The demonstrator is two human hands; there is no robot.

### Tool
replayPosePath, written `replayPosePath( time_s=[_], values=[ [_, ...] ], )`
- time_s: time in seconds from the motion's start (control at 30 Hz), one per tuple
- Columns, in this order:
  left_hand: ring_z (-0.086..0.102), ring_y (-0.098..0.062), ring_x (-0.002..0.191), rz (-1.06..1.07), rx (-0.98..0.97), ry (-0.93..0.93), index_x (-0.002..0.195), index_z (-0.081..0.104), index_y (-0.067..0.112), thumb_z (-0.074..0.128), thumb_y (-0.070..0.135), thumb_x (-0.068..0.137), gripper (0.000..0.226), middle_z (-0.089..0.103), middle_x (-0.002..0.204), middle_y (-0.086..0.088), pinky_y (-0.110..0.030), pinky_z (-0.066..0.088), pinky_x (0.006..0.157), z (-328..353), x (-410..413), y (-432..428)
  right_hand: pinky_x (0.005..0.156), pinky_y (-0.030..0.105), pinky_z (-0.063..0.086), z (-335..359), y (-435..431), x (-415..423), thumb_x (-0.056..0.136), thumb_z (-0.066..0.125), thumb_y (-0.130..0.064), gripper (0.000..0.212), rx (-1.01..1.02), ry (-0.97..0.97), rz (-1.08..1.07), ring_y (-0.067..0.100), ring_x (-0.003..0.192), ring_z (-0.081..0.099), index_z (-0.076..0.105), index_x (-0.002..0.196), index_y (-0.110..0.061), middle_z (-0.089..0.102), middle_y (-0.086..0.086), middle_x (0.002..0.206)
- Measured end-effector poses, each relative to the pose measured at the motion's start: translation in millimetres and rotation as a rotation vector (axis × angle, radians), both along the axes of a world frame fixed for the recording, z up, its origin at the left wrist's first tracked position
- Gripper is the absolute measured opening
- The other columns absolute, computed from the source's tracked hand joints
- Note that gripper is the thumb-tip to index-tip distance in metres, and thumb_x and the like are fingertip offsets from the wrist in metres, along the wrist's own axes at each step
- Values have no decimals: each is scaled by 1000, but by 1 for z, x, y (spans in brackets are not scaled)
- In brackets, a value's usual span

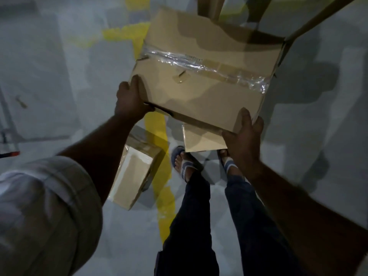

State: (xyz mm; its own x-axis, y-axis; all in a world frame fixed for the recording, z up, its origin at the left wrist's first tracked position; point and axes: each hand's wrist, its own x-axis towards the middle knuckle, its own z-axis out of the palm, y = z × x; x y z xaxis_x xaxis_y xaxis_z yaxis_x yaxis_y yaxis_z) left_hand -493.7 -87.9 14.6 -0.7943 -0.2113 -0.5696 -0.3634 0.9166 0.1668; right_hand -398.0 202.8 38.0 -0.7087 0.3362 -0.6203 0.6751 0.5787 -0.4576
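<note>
1. The left hand (129, 99) gripped the near left corner of the cardboard box (199, 92). Its thumb lay on the taped face and its fingers curled round the edge, out of sight behind.
2. The right hand (244, 134) gripped the near right corner in the same way, with its fingers spread up onto the face and side.
3. The cardboard box hung between the two hands, clear of the floor (49, 76) and tilted, with its taped face turned to the camera.
4. A strip of clear tape (209, 65) ran across that face from the left edge to the right edge.
5. A loose flap (203, 139) hung below the near edge, just beside the right hand. Another flap (318, 18) stood out from the far right corner.
6. What the box held could not be seen from this side.
7. A small box (135, 172) lay on the floor under the left forearm, with a white patch on its top. I could not tell whether it was open.
8. A yellow line (161, 140) ran along the floor just beside the small box.
9. Two feet in sandals (184, 164) stood under the near edge of the held box.
</note>
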Motion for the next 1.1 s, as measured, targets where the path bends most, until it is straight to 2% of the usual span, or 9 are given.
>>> replayPosePath(
  time_s=[0.1,0.17,0.3,0.37,0.47,0.67,0.73,0.87,1.1],
  values=[
    [47,-48,118,-16,11,46,142,42,18,89,40,61,97,47,128,-26,-53,46,95,19,2,5,118,39,30,25,9,-10,87,72,-26,63,79,100,45,40,142,30,45,145,-22,13,18,159],
    [53,-47,110,-18,18,69,135,53,20,85,53,58,90,55,118,-26,-48,47,94,41,4,4,114,47,37,49,20,-29,87,69,-35,53,133,165,83,42,136,36,55,136,-21,21,16,156],
    [57,-41,111,129,85,100,127,63,27,62,82,45,99,64,111,-22,-41,43,101,107,11,2,106,46,39,123,29,-86,81,69,-54,51,267,167,134,40,130,40,65,124,-26,32,12,150],
    [51,-38,120,215,106,89,130,60,27,62,87,44,105,61,118,-22,-39,36,106,155,18,4,104,48,40,167,26,-109,78,67,-60,52,307,157,202,39,127,41,66,120,-30,35,11,147],
    [36,-39,130,370,122,28,138,49,25,77,80,49,108,45,130,-22,-41,28,111,233,30,9,101,49,43,234,13,-132,74,64,-66,56,344,155,321,41,123,45,67,118,-31,40,12,142],
    [32,-41,131,550,67,31,138,48,24,69,86,51,109,42,133,-24,-45,32,106,359,64,-1,93,51,45,347,-26,-152,72,59,-73,65,447,269,662,46,112,54,63,123,-34,39,8,144],
    [24,-43,137,591,57,53,140,46,23,68,84,55,107,32,144,-25,-47,31,108,395,78,-3,93,53,44,377,-38,-149,73,58,-75,71,443,351,799,47,113,53,56,131,-34,34,8,150],
    [10,-44,142,693,17,175,143,42,30,70,80,60,101,0,162,-9,-52,35,108,453,113,0,100,53,39,427,-58,-144,76,51,-78,79,428,368,996,46,124,44,37,143,-39,22,5,158],
    [5,-43,145,869,-130,222,150,24,38,67,88,51,119,-8,163,1,-60,36,107,533,185,25,102,54,35,504,-88,-123,75,51,-78,78,326,468,1170,47,125,44,35,143,-43,23,3,158]
  ],
)
